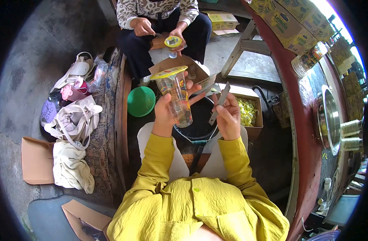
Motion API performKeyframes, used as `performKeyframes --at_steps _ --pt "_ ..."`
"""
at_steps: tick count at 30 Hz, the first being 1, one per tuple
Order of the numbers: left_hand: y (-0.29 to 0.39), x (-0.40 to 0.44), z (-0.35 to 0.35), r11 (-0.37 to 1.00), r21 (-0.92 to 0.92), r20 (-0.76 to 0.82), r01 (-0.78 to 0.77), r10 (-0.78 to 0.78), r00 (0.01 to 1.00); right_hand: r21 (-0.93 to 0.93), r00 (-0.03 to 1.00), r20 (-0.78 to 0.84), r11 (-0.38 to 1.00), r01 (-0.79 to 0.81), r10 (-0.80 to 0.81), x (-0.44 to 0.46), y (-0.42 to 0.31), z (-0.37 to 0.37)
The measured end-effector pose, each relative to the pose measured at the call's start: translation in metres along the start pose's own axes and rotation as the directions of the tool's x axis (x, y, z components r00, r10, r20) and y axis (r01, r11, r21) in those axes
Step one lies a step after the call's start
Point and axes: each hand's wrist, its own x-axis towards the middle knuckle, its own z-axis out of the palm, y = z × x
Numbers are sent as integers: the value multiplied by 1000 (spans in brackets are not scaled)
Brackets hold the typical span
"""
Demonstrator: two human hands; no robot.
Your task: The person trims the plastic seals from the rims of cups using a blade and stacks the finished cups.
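My left hand (165, 111) is wrapped round a clear plastic cup (176, 96) with colourful print and a yellow film lid (169, 72). The cup leans slightly and looks empty. A flat grey metal blade (219, 103) is pinched in my right hand (229, 120), to the right of the cup and apart from it. Below both hands, between my knees, stands a black bucket (197, 122), partly hidden by the cup and hands.
A cardboard box (254, 129) with yellow-green strips stands right of the bucket, a green basin (141, 101) to its left. Opposite sits a person (164, 12) holding another yellow-lidded cup (173, 42). Bags (73, 120) lie at left; a red-edged counter (302, 160) runs along the right.
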Motion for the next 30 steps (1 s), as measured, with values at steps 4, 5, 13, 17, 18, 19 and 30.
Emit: performKeyframes --at_steps 4,5,13,17,18,19,30 --pt "1 -3 0 1000 6 -32 -3 3 999 104 993 102 992 -67 57 1 1 1" --pt "2 -2 2 1000 12 -38 0 1 999 103 988 123 989 -103 90 1 2 2" --pt "7 -7 6 999 48 -40 -24 26 999 -203 999 -40 979 -19 11 5 0 -1" --pt "5 -8 1 999 28 7 -18 18 1000 -128 999 18 991 -33 35 7 -4 -1" --pt "4 -10 2 999 37 5 -21 20 1000 -87 998 41 995 -40 44 7 -5 1" --pt "4 -11 2 999 25 1 -21 21 1000 -18 996 63 998 -64 65 7 -6 4" --pt "1 -9 1 996 91 -75 -24 31 997 -131 992 40 985 -115 121 10 -3 -13"
